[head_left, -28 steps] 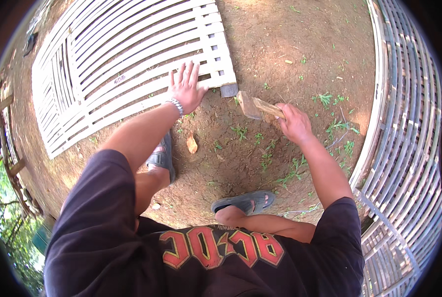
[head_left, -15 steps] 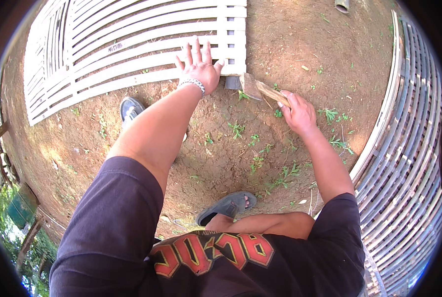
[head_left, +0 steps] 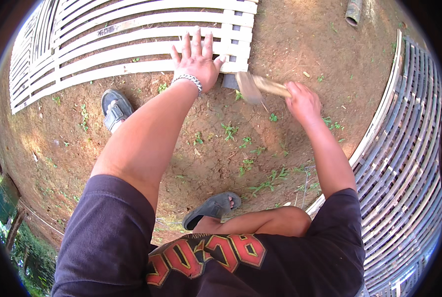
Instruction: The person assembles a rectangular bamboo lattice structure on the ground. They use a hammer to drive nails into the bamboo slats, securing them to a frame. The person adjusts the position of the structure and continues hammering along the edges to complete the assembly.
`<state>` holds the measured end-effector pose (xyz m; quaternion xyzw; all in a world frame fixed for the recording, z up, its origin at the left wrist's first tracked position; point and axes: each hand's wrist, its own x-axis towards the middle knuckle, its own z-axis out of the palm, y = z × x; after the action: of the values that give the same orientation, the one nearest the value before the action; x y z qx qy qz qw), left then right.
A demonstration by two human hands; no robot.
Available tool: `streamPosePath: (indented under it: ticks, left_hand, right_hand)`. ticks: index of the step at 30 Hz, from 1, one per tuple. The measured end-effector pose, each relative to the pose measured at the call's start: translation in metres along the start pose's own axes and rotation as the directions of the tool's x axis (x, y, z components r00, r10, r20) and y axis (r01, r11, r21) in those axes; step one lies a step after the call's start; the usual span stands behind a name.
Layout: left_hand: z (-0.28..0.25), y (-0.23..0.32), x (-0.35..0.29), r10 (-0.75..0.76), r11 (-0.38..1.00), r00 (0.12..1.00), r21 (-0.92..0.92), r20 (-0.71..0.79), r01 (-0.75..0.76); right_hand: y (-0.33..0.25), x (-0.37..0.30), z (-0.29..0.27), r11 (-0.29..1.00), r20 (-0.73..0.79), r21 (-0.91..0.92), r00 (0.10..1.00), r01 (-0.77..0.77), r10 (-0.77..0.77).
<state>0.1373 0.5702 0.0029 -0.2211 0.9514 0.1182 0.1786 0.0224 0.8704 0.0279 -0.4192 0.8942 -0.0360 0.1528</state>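
Note:
My left hand (head_left: 197, 62) lies flat with fingers spread on the near right corner of a pale slatted panel (head_left: 228, 19). A metal-link bracelet circles that wrist. In my right hand (head_left: 304, 103) is the wooden handle of a hatchet (head_left: 274, 87), fingers wrapped round its end. Its head, smeared by motion, is just off the panel's near right corner; whether it touches the panel I cannot tell. A dark grey piece (head_left: 229, 81) shows under that corner, partly hidden.
A second panel of darker slats (head_left: 399, 173) curves along the right side. A hollow tube (head_left: 353, 14) lies on the dirt at the far right. My sandalled feet (head_left: 116, 109) are on bare soil with small weeds (head_left: 229, 131).
The hatchet head has blurred and turned slightly, while my right hand has shifted a little. My left hand keeps its place on the panel. The whole view has moved slightly.

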Motion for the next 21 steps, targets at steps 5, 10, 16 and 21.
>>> streamPosePath:
  ticks: [5, 10, 16, 21]
  left_hand:
    - [0.004, -0.001, 0.0, -0.003, 1.0, 1.0, 0.023, -0.011, 0.003]
    - [0.002, 0.0, 0.0, 0.002, 1.0, 0.999, 0.001, -0.035, -0.002]
    - [0.004, 0.001, 0.0, 0.002, 0.999, 1.0, 0.042, -0.017, -0.001]
    - [0.0, 0.0, 0.001, -0.002, 0.999, 1.0, 0.038, -0.02, 0.002]
  right_hand:
    - [0.002, 0.005, -0.005, 0.963, -0.156, 0.081, 0.957, 0.257, -0.243]
    - [0.003, 0.013, -0.003, 0.999, 0.0, -0.025, 0.999, 0.038, -0.038]
    - [0.011, 0.011, 0.001, 0.979, -0.072, 0.125, 0.986, 0.159, -0.151]
    - [-0.01, 0.018, -0.021, 0.969, -0.059, 0.248, 0.998, 0.01, 0.005]
